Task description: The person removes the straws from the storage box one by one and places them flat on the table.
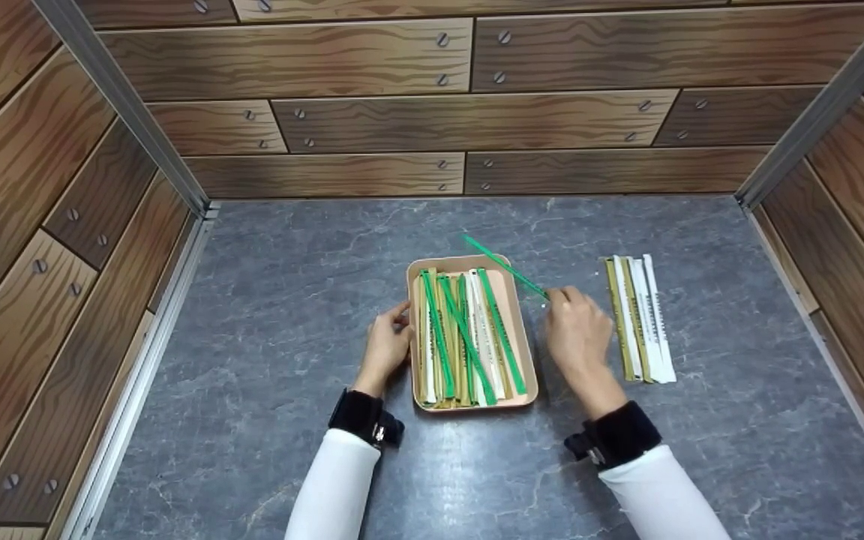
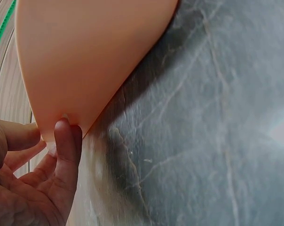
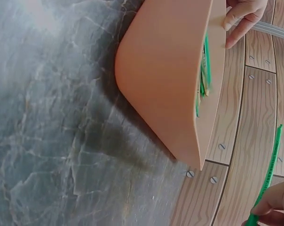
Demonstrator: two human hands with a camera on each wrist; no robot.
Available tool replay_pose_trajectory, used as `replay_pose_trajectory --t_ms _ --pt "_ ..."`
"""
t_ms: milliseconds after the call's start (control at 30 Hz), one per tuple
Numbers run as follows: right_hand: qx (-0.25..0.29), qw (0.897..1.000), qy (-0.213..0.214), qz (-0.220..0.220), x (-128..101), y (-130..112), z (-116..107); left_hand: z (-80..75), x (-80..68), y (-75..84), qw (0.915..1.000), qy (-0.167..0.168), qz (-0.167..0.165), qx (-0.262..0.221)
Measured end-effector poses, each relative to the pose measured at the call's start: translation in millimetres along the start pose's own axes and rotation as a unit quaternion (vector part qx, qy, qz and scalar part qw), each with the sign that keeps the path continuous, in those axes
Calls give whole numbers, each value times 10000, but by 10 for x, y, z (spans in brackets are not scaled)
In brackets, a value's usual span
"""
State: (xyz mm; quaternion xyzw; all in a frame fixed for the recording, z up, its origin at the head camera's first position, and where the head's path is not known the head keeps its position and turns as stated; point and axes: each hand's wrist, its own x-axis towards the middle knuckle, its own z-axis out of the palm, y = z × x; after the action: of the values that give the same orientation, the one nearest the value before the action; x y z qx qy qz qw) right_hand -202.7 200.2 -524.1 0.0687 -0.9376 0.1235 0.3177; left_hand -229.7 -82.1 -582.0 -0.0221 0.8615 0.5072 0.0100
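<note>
A peach-coloured tray (image 1: 531, 390) stands on the grey marbled tabletop, holding several long thin wrapped straws in green, white and gold. My left hand (image 1: 385, 341) grips the tray's left wall; the left wrist view shows its thumb and fingers (image 2: 67, 150) at the wall's edge. To the right of the tray, my right hand (image 1: 580, 330) pinches one green wrapped straw (image 1: 503, 264) near its end. That straw slants up and left, its free end above the tray's far edge. In the right wrist view, the held green straw is partly hidden by the fingertips (image 3: 269, 202).
A row of white and gold wrapped straws (image 1: 638, 319) lies on the table to the right of my right hand. Wood-patterned panels (image 1: 372, 120) enclose the table at the back and both sides, with metal rails (image 1: 132, 112) at the corners.
</note>
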Motion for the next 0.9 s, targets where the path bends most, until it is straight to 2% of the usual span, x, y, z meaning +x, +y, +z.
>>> replay_pose_trajectory --t_ms 167,267,367,600,733,900 --pt "194 9986 -267 404 -22 66 -6 -2 8 -1 10000 -1 5 -11" --pt "338 9944 -631 783 -61 150 -9 -1 11 -1 10000 -1 13 -46" --pt "451 9857 -1099 1194 -108 273 -12 0 11 -2 9999 -20 8 -101" --pt "308 9557 -2114 2026 -211 673 -69 3 6 -9 9998 -52 -72 -185" --pt "124 9381 -2395 2500 -264 917 -136 3 14 -15 9998 -24 -56 -164" --pt "89 9077 -2786 3137 -304 1235 -233 -1 17 -15 10000 -16 -27 -92"
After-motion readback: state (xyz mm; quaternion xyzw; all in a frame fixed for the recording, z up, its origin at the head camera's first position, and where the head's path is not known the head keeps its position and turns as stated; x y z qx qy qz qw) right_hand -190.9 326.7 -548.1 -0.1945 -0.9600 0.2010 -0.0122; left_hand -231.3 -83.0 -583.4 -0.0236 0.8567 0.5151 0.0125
